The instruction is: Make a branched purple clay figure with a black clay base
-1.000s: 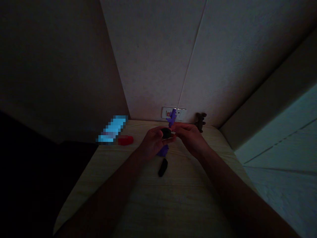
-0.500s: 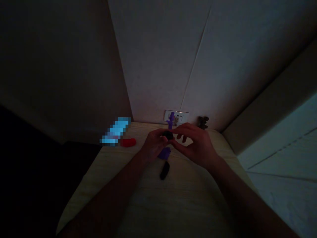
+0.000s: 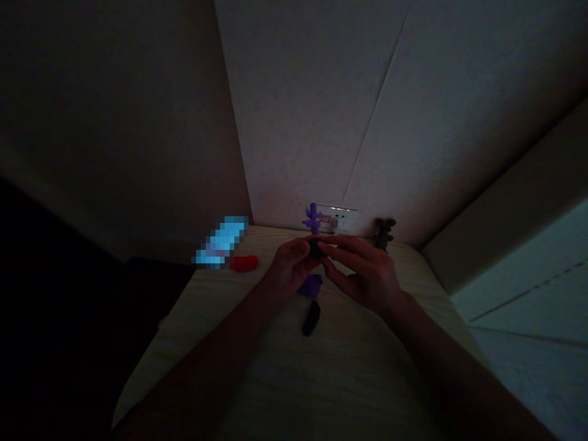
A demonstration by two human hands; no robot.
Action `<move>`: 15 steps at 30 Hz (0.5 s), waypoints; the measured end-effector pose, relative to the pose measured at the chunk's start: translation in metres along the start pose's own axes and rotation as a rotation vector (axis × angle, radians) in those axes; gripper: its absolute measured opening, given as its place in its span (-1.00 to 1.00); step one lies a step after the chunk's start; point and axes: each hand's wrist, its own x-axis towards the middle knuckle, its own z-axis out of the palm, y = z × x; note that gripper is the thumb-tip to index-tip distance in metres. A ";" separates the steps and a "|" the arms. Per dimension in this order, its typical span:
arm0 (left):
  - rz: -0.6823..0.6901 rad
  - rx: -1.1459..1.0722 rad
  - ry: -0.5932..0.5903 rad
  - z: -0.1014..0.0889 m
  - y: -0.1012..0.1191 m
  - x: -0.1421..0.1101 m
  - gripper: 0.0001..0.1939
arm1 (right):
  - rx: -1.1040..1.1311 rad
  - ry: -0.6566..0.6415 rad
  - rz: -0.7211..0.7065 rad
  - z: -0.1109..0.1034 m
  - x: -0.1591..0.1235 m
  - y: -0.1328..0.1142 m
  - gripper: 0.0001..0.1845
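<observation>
In dim light, my left hand [image 3: 288, 271] and my right hand [image 3: 365, 272] meet above a light wooden table [image 3: 321, 367]. Both pinch a purple toy figure [image 3: 313, 218] with a small dark piece [image 3: 315, 247] on it. The figure's upper part sticks up above my fingers and its lower part [image 3: 311, 285] hangs below them. A loose black piece [image 3: 311, 318] lies on the table just under my hands.
A red piece [image 3: 244, 263] and a blurred-out bright blue object [image 3: 221, 242] lie at the table's left rear. A dark figure [image 3: 383, 233] stands by the wall at the back right, near a wall socket [image 3: 337, 218]. Walls close in behind and left.
My right hand has closed its fingers back onto the dark piece after spreading over it. The purple figure's top now stands clear above my fingers. The view has shifted a little.
</observation>
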 end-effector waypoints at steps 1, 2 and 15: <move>0.002 -0.004 -0.001 0.000 0.000 0.000 -0.59 | 0.005 -0.004 0.014 0.001 0.000 0.000 -0.65; 0.001 -0.007 -0.005 0.000 0.000 0.000 -0.60 | 0.011 -0.004 0.027 0.002 0.000 -0.001 -0.67; 0.000 0.017 0.010 0.003 0.000 -0.001 -0.60 | 0.056 -0.019 0.092 0.004 0.004 -0.005 -0.78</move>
